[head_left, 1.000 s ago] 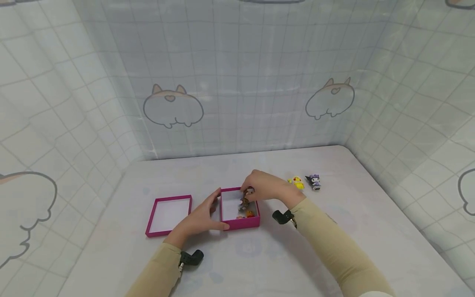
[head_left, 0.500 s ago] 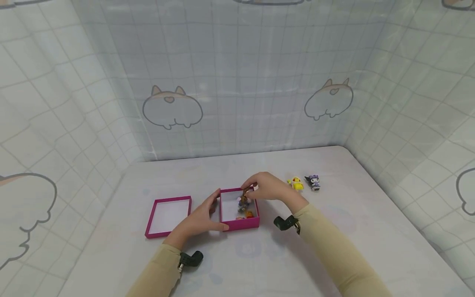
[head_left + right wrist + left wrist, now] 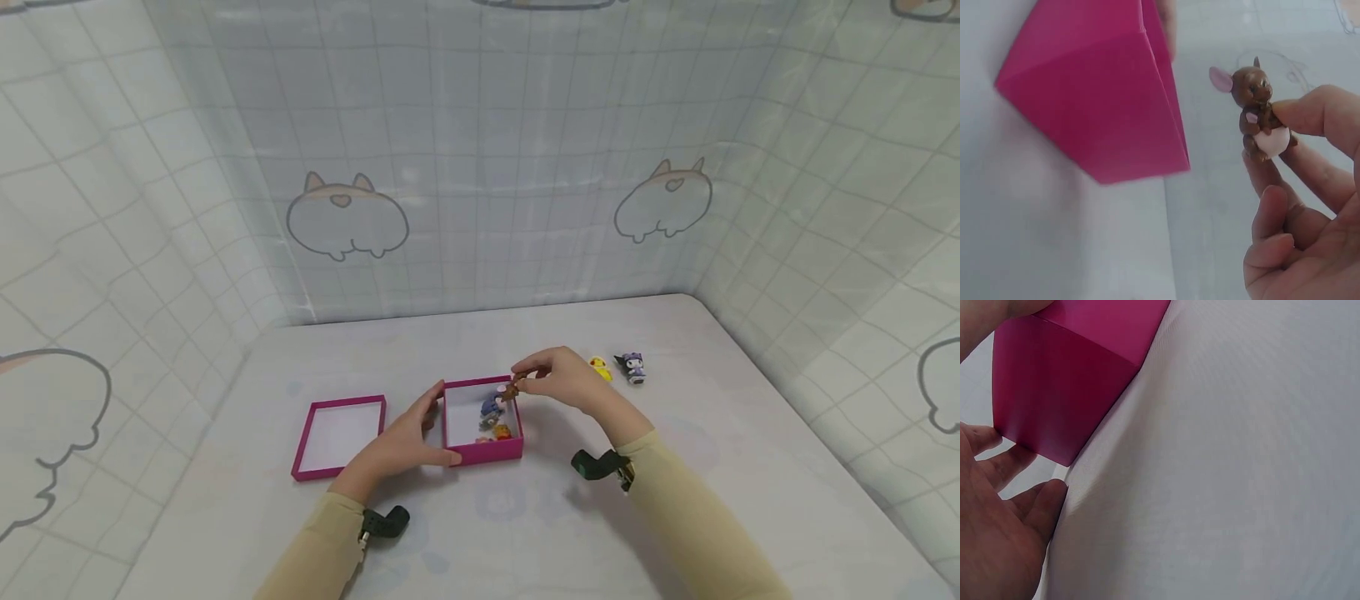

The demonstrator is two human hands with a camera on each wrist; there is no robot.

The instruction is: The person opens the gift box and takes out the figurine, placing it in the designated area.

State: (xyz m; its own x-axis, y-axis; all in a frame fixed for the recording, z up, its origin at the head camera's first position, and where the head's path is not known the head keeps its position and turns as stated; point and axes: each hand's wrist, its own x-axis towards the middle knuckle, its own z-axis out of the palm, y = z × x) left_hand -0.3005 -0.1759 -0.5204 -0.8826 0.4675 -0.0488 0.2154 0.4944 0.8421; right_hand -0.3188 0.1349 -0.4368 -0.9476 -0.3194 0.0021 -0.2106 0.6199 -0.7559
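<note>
An uncovered magenta box (image 3: pixel 491 452) with a white inside stands on the table in the head view. My left hand (image 3: pixel 401 446) holds it at the left side, thumb at the front corner and fingers at the back. With thumb and fingers my right hand (image 3: pixel 566 383) pinches a small brown animal figurine (image 3: pixel 1260 112) with pink ears and a pale belly. That figurine is over the box's right rim in the head view. Inside the box lie a blue-grey figurine (image 3: pixel 491 407), an orange-and-red one (image 3: pixel 502 432) and a partly hidden pink piece (image 3: pixel 483 440).
A magenta-rimmed lid (image 3: pixel 339 403) lies inside up, left of the box and partly behind the left hand. Beyond the right hand are a yellow figurine (image 3: pixel 602 368), partly covered, and a purple-and-black figurine (image 3: pixel 633 367). Patterned curtains surround the table (image 3: pixel 450 533).
My right hand has lifted the brown figurine from among the others and moved right, to the box's rim. The left hand has stayed on the box.
</note>
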